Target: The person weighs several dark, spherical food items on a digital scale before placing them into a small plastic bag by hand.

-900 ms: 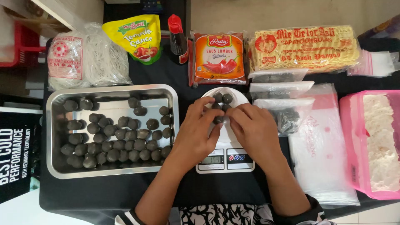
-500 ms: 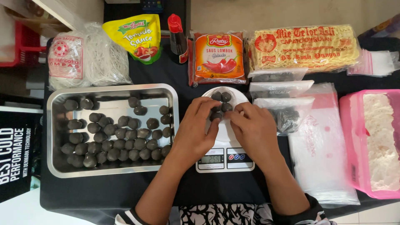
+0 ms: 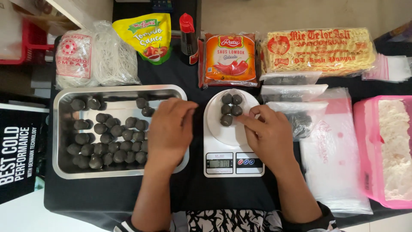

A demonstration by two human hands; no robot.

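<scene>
A white kitchen scale (image 3: 234,161) stands on the black table, with a white plate (image 3: 227,133) on it carrying several dark round balls (image 3: 231,109). My right hand (image 3: 268,135) rests at the plate's right edge, its fingertips touching the lowest ball. My left hand (image 3: 171,131) hovers over the right end of a steel tray (image 3: 62,141) that holds many more dark balls (image 3: 109,141). That hand's fingers are curled downward; whether they hold a ball is hidden.
Behind the scale lie a red sauce packet (image 3: 229,58), a yellow sauce pouch (image 3: 148,36), a dark bottle (image 3: 187,34), a bag of white noodles (image 3: 96,53) and a yellow noodle pack (image 3: 317,49). Clear plastic bags (image 3: 330,150) and a pink tub (image 3: 382,150) are at right.
My left hand has left the plate and moved left over the tray. My right hand has drawn back toward the plate's right edge, uncovering the balls.
</scene>
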